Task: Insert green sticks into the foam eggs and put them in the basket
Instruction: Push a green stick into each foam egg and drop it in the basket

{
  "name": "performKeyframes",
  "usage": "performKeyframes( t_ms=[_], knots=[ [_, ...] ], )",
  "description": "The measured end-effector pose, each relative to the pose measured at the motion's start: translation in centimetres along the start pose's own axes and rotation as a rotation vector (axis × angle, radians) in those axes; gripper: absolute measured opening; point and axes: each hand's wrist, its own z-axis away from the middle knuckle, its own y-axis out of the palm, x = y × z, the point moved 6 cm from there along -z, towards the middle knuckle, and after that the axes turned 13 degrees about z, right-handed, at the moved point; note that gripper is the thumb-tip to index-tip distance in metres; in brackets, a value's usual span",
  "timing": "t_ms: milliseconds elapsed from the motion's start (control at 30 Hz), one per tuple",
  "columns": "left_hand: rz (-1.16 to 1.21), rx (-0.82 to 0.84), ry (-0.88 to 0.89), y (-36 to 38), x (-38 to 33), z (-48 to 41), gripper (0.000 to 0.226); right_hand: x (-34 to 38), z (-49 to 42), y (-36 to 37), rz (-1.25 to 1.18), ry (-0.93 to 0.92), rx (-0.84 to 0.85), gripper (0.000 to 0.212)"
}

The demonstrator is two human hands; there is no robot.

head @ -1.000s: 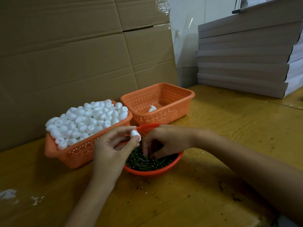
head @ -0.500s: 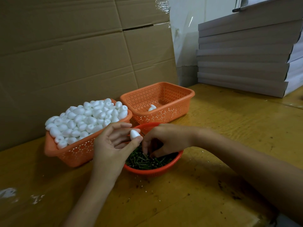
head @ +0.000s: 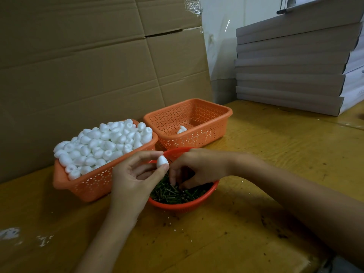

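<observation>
My left hand (head: 134, 178) pinches a white foam egg (head: 162, 161) between thumb and forefinger, above the rim of a round red bowl (head: 206, 196) filled with short green sticks (head: 173, 194). My right hand (head: 197, 167) reaches down into the bowl, its fingertips curled among the sticks; whether it grips one is hidden. An orange basket (head: 82, 184) on the left is heaped with foam eggs (head: 102, 142). Behind the bowl, a second orange basket (head: 197, 134) holds a finished egg (head: 181, 130).
A large cardboard sheet (head: 88, 66) stands along the back. A stack of flat grey boxes (head: 295, 66) sits at the back right on the wooden table (head: 256, 223). White scraps (head: 9, 233) lie near the left edge.
My left hand has turned the egg slightly and raised it a little. My right hand keeps working its fingers among the sticks in the bowl.
</observation>
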Motion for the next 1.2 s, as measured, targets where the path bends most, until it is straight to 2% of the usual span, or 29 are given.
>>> performKeyframes(
  t_ms=[200,400,633,1200],
  knots=[
    [0.102,-0.039,-0.024,0.0,0.2,-0.1,0.037,0.2,0.1,-0.7,0.012,-0.010,-0.068,0.021],
    [0.092,-0.038,-0.024,0.0,0.2,-0.1,0.023,0.1,-0.1,-1.5,0.106,0.006,-0.232,0.019],
    [0.074,-0.075,-0.048,-0.2,0.4,0.1,0.034,-0.9,0.2,-2.5,0.079,0.082,-0.413,0.020],
    [0.127,-0.045,-0.044,-0.3,0.7,-0.2,0.036,-0.3,0.1,-2.5,0.062,0.049,-0.471,0.013]
  ],
)
